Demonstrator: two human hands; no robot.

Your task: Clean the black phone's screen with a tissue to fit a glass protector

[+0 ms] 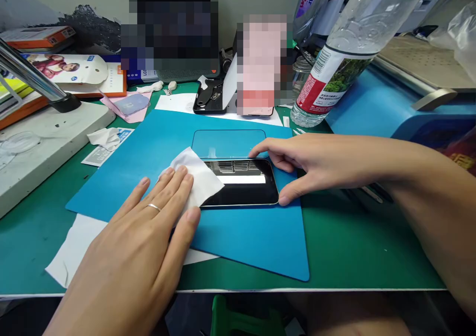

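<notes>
A smartphone point(241, 194) lies face up, its dark glass reflecting light, on a blue mat point(245, 236). My left hand point(156, 232), with a ring on one finger, presses a white wipe point(203, 179) onto the phone's left part. Its fingers lie fairly straight over the wipe, which hides that end of the phone. My right hand point(292, 165) steadies the phone's right end, thumb at the near corner and index finger at the far edge. Just behind the phone lies a clear screen protector point(228, 142) with a dark outline.
A water bottle point(334, 73) stands at the back right beside a blue machine point(394, 102). Behind the mat are a black phone case point(210, 98) and a pixelated pink item point(260, 63). A white lamp base point(44, 147) and crumpled tissue point(106, 138) are at left.
</notes>
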